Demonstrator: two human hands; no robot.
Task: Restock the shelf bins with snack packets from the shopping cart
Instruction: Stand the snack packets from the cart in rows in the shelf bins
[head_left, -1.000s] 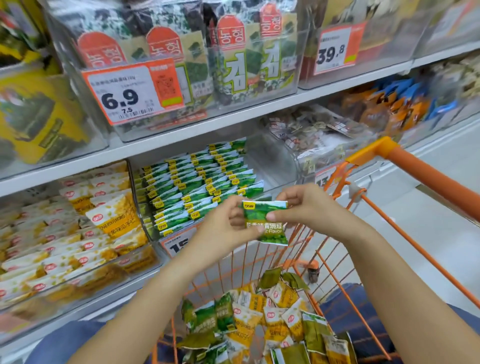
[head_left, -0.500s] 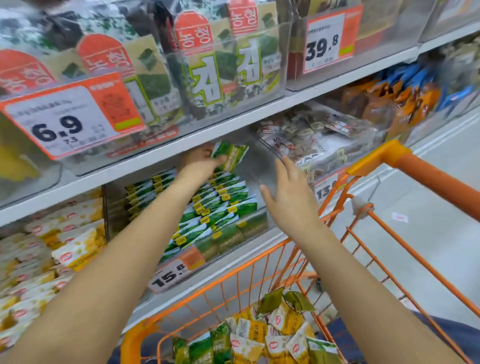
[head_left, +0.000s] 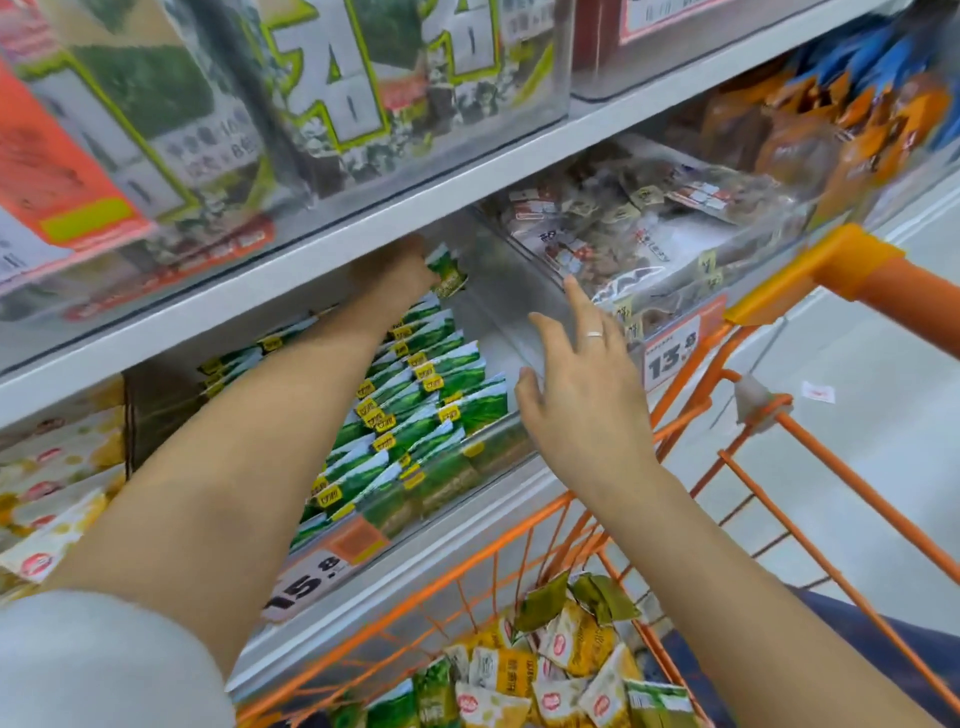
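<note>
My left hand (head_left: 397, 275) reaches deep into the clear shelf bin (head_left: 498, 457) of green packets and grips one green snack packet (head_left: 448, 273) at the back of the rows, just under the shelf above. Rows of green packets (head_left: 431, 400) with yellow tags fill the bin. My right hand (head_left: 582, 384) hovers open in front of the bin's right wall, fingers spread, holding nothing. The orange shopping cart (head_left: 753, 405) stands below, with green and yellow snack packets (head_left: 545, 670) piled in its basket.
A neighbouring clear bin (head_left: 670, 291) of brown-white packets sits to the right, with a 13.8 price tag (head_left: 672, 353). Yellow packets (head_left: 57, 488) fill the bin on the left. Seaweed packs (head_left: 322, 93) stand on the upper shelf. The cart handle (head_left: 893, 291) is at right.
My left hand has pushed the green packet further back into the bin. My right hand has stayed open beside the bin. The view has moved closer to the shelf.
</note>
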